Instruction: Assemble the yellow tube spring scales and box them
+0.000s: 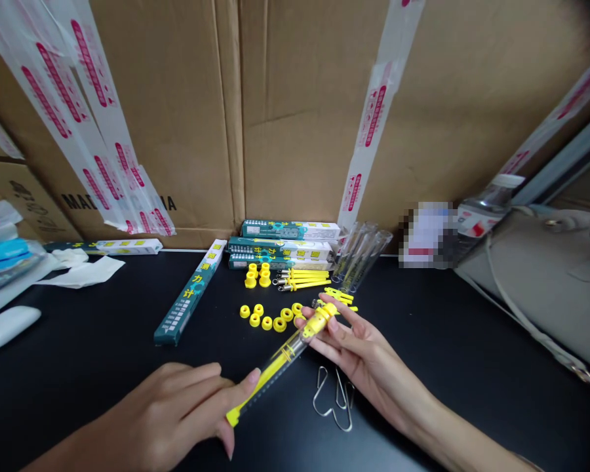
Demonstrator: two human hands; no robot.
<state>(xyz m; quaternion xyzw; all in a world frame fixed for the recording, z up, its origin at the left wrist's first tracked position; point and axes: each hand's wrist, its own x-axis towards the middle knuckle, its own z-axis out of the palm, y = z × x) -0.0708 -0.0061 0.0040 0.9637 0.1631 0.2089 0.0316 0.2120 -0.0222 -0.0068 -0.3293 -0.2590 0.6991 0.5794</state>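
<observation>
A clear-tubed spring scale with yellow inner parts is held at a slant above the black table. My left hand is closed round its lower end, where a yellow tip sticks out. At the upper end, the fingers of my right hand grip the yellow cap. Metal hooks lie below my right wrist. Behind the scale are small yellow rings, taller yellow caps and yellow rods with metal ends. Several clear tubes stand at a tilt nearby, with flat yellow pieces in front.
Printed spring scale boxes are stacked against a taped cardboard carton; another box lies left of them. A white mouse-shaped object and tissue are at left. At right are a bottle and a grey bag.
</observation>
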